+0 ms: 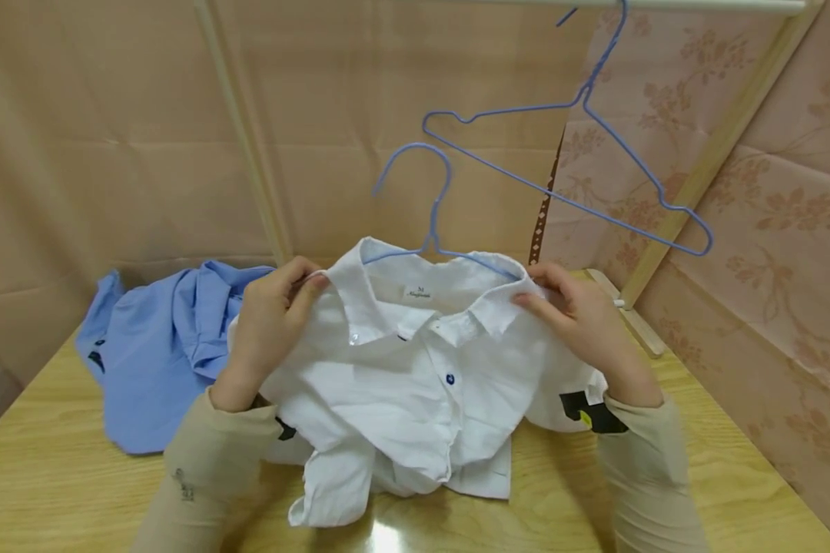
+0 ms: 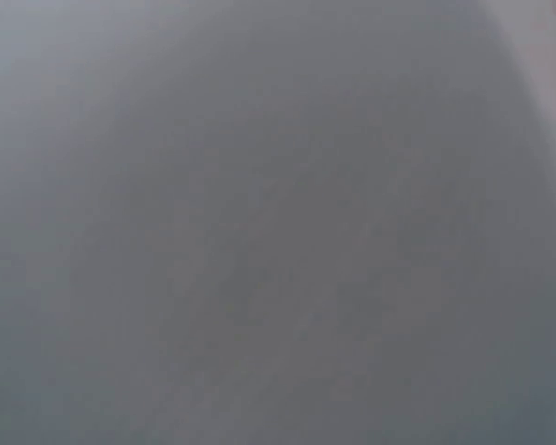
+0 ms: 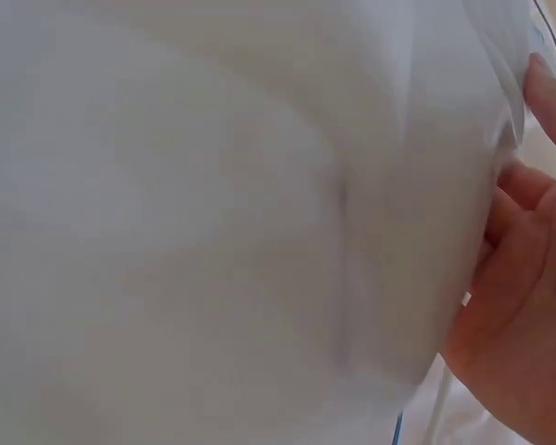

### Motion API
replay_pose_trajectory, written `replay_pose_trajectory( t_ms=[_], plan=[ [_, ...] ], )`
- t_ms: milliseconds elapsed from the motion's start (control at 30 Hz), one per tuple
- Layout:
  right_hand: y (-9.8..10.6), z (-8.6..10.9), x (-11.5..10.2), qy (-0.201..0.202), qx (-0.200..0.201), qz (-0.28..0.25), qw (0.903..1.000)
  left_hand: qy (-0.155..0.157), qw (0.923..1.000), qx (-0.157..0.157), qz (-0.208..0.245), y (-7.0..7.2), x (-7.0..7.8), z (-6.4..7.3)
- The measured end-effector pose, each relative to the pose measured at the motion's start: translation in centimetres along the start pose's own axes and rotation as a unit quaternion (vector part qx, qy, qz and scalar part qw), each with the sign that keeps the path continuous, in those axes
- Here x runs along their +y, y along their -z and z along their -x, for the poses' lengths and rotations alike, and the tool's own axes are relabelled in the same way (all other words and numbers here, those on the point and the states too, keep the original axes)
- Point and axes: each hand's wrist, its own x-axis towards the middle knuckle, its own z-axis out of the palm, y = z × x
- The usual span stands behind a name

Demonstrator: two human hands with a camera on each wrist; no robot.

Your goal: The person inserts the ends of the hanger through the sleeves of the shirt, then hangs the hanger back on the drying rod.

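A white button-up shirt (image 1: 387,384) hangs between both hands, its lower part on the table. Inside its collar sits a blue wire hanger (image 1: 434,223), the hook standing up above the neck and the arms running under the fabric. My left hand (image 1: 270,322) pinches the shirt at the shoulder on the left of the collar. On the other side, my right hand (image 1: 584,326) pinches the opposite shoulder between thumb and fingers. White cloth fills most of the right wrist view beside the right hand (image 3: 528,306). The left wrist view is a grey blur, covered at close range.
A blue shirt (image 1: 159,361) lies crumpled on the wooden table (image 1: 34,461) at the left. A second blue hanger (image 1: 567,192) dangles from the white rail (image 1: 698,6) above. Wooden posts (image 1: 719,153) of the rack stand at the back, before curtains.
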Motion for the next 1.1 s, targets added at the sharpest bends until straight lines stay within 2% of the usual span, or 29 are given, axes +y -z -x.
replay_pose_trajectory(
  t_ms=[233,333,467,567,667,767,933,1000,1100],
  plan=[
    [1.2,0.3,0.4,-0.053,-0.015,0.007,0.9984,0.036,0.9983,0.045,0.007,1.1,-0.7,-0.3],
    [0.9,0.3,0.7,-0.044,0.009,0.025,0.9987,0.044,0.998,0.043,0.012,1.4,-0.7,-0.4],
    [0.1,0.3,1.2,0.01,0.082,0.054,0.9951,0.053,0.9983,0.022,0.01,1.5,-0.7,-0.4],
    [-0.2,0.2,1.4,0.055,0.142,0.074,0.9856,0.075,0.9969,-0.002,0.024,1.6,-0.9,-0.4],
    [-0.2,0.2,1.5,0.073,0.186,0.094,0.9753,0.105,0.9931,-0.025,0.045,1.8,-1.4,-0.6],
    [0.2,0.3,1.8,0.062,0.214,0.112,0.9684,0.138,0.989,-0.03,0.045,2.2,-1.8,-0.7],
    [1.0,0.6,2.3,0.014,0.261,0.122,0.9574,0.183,0.9823,-0.027,0.029,3.1,-2.0,-0.8],
    [1.4,0.7,2.5,-0.005,0.277,0.117,0.9537,0.198,0.9788,-0.046,0.029,3.3,-1.9,-0.8],
    [1.8,0.8,2.6,-0.026,0.293,0.119,0.9483,0.218,0.9704,-0.1,0.025,3.3,-1.9,-0.8]
  ],
)
